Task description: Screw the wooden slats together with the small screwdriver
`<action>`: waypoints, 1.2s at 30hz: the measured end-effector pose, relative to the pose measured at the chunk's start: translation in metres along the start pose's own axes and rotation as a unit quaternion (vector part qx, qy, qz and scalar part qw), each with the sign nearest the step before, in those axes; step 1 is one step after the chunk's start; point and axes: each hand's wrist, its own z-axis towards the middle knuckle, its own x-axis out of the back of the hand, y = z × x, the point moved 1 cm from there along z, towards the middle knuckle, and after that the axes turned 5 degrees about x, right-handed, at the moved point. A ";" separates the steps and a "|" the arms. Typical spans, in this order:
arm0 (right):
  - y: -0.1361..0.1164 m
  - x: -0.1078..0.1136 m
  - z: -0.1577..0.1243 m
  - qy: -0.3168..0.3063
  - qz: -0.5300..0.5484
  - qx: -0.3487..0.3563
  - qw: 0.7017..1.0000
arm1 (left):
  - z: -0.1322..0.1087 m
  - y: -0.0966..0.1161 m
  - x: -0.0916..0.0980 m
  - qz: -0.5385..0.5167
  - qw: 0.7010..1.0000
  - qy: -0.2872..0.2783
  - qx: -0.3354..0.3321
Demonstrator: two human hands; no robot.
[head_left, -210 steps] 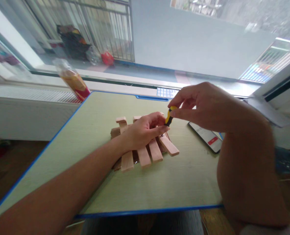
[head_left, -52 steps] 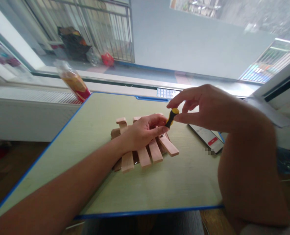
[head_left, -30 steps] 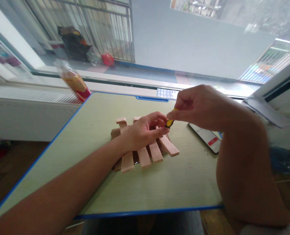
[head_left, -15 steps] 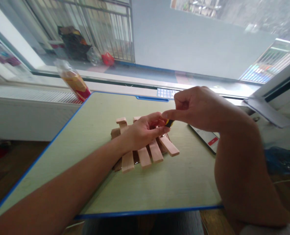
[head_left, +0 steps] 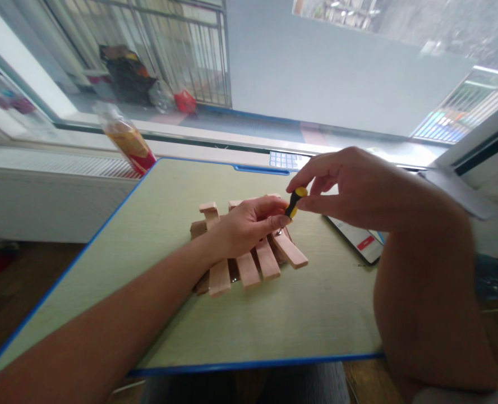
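Observation:
Several pale wooden slats (head_left: 267, 261) lie side by side across brown pieces on the table. A short black and yellow screwdriver (head_left: 294, 203) stands tilted over the rightmost slat (head_left: 291, 251), its tip near a small metal part there. My left hand (head_left: 249, 224) rests over the slats, thumb and fingers closed round the lower part of the screwdriver. Around the top of its handle is my right hand (head_left: 328, 182), thumb and fingers apart, the thumb close beside the handle.
A phone (head_left: 358, 241) lies to the right, partly behind my right arm. The light green table (head_left: 274, 325) has a blue edge. A bottle (head_left: 127, 137) stands past the far left corner, and a keypad-like sheet (head_left: 283, 160) lies beyond the far edge.
My right hand has opened from its pinch and shifted slightly right, so the yellow top of the screwdriver now shows. My left hand has barely moved.

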 end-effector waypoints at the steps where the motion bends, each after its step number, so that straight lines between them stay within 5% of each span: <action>1: 0.000 0.000 0.001 0.001 -0.002 -0.006 1.000 | 0.000 0.000 0.000 0.002 1.000 0.000 0.002; 17: 0.001 -0.006 0.005 0.026 -0.082 -0.109 0.990 | -0.003 0.004 -0.004 -0.014 1.000 -0.003 0.017; 36: 0.006 -0.006 0.005 0.027 -0.074 -0.074 0.994 | -0.002 -0.001 -0.004 -0.042 0.999 -0.006 0.020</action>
